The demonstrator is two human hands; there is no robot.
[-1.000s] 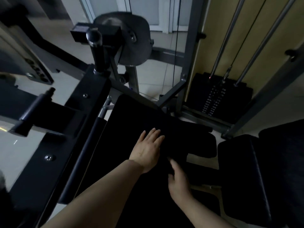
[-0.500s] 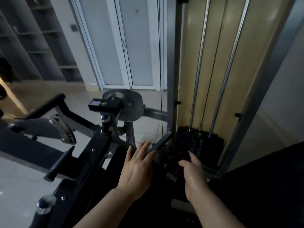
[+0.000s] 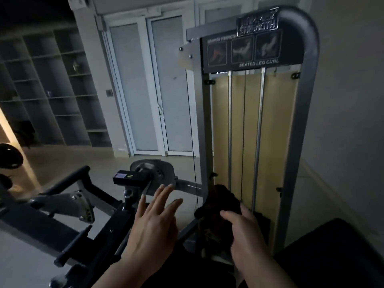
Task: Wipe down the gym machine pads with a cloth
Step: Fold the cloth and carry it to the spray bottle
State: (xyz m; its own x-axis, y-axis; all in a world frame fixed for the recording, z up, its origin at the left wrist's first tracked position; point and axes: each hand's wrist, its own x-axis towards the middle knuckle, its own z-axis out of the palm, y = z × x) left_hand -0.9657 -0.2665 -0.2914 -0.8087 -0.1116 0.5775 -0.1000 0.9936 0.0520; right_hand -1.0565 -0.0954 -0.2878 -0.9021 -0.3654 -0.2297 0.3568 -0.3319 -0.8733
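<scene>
Head view, dim light. We hold a dark cloth (image 3: 220,206) bunched in our right hand (image 3: 244,229), fingers and thumb curled round its lower part; the cloth rises above the fist, in front of the lower part of the seated leg curl machine's weight tower (image 3: 255,121). Our left hand (image 3: 154,223) hangs beside the cloth, on its left and apart from it, fingers spread and straight, gripping nothing. A black pad (image 3: 336,254) lies at the tower's lower right, cut off by the frame edge. The cloth's colour and folds are hard to make out, and the pad surface below our forearms is lost in shadow.
</scene>
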